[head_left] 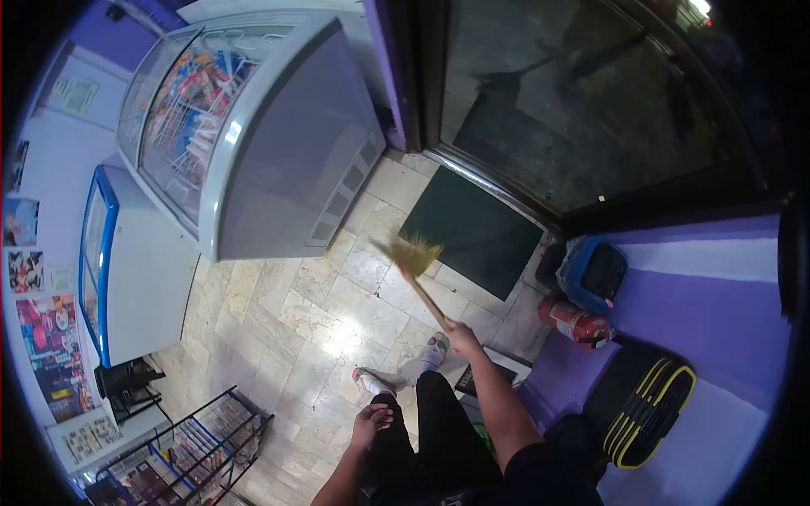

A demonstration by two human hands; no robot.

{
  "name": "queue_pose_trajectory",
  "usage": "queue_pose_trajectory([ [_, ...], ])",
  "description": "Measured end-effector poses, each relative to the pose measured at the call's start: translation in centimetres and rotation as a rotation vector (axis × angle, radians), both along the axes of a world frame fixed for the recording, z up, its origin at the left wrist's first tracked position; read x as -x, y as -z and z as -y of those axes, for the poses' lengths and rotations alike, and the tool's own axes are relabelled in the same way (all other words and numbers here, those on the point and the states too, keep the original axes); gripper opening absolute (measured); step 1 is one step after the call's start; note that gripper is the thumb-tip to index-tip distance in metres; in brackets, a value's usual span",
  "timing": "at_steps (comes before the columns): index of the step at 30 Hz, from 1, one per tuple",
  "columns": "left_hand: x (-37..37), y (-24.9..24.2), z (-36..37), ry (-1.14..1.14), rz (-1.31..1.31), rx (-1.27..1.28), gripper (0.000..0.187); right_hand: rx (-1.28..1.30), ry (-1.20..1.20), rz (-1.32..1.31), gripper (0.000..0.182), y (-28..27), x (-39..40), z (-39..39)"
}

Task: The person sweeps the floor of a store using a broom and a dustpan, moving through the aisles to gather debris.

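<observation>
My right hand (461, 339) is wrapped round the handle of a broom (429, 298), stretched out in front of me. The broom's straw-coloured bristles (412, 253) are fanned out over the tiles, beside the near-left edge of a dark green doormat (472, 229). Over my left thigh, my left hand (372, 423) has its fingers curled in, and nothing shows in it. Both of my shoes stand on the light tiled floor (316, 308) below the broom.
A glass-topped freezer (287, 143) and a lower blue-rimmed freezer (143, 261) stand left. A wire rack (198, 443) is at lower left. Beyond the mat is a dark glass door (582, 110). At right are a blue-lined bin (582, 278), a fire extinguisher (575, 323) and black-yellow baskets (650, 413).
</observation>
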State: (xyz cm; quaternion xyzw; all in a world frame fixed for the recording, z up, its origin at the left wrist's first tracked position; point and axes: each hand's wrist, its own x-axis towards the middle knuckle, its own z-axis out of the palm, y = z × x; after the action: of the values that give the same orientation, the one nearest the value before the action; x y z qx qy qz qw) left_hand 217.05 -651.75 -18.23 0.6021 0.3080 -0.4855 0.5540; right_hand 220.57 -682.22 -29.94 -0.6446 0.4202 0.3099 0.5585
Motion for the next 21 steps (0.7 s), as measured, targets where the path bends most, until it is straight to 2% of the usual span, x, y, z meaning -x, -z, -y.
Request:
queue_pose_trajectory([
  [1,-0.2,0.1,-0.1,-0.019,0.012,0.004,0.019,-0.107,-0.015,-0.009,0.045,-1.4,0.5,0.1],
  [3,-0.2,0.3,-0.8,-0.06,0.026,0.004,0.019,-0.161,0.082,-0.01,0.044,-5.0,2.0,1.5],
  [5,-0.3,0.6,-1.3,-0.073,0.032,0.013,0.019,-0.04,0.007,0.053,0.042,-9.2,1.3,3.9],
  [6,-0.2,0.8,-1.5,-0.078,0.033,0.017,0.019,0.147,-0.073,0.18,0.041,-5.8,2.0,5.6],
  [8,0.1,1.6,-1.9,-0.099,0.011,0.038,0.019,0.358,-0.098,0.335,0.042,-2.1,-0.4,7.2],
  [11,0.3,2.7,-2.0,-0.098,-0.007,0.061,0.019,0.147,0.241,0.116,0.046,-3.8,-11.8,7.9],
  [13,0.1,3.2,-2.3,-0.101,-0.002,0.076,0.02,0.034,0.394,0.082,0.041,2.5,-16.2,7.1],
  [15,0.0,3.2,-2.7,-0.122,0.006,0.096,0.019,0.241,0.15,0.002,0.033,9.4,-18.3,3.6],
  [17,-0.3,3.6,-3.8,-0.146,0.021,0.105,0.019,0.374,-0.094,0.041,0.028,18.9,-16.2,-2.3],
  [18,-0.4,3.5,-4.6,-0.159,0.025,0.106,0.019,0.381,-0.702,0.088,0.026,29.1,-12.6,-6.4],
  [19,-0.4,3.3,-5.3,-0.162,0.023,0.09,0.019,0.26,-0.331,-0.109,0.027,19.8,-11.5,-11.3],
  [20,-0.6,3.2,-5.9,-0.169,0.017,0.076,0.019,0.179,-0.438,-0.141,0.028,20.5,-8.3,-15.3],
  [21,-0.7,3.3,-6.5,-0.175,0.018,0.066,0.019,0.457,-0.459,0.044,0.036,23.0,-4.0,-19.8],
])
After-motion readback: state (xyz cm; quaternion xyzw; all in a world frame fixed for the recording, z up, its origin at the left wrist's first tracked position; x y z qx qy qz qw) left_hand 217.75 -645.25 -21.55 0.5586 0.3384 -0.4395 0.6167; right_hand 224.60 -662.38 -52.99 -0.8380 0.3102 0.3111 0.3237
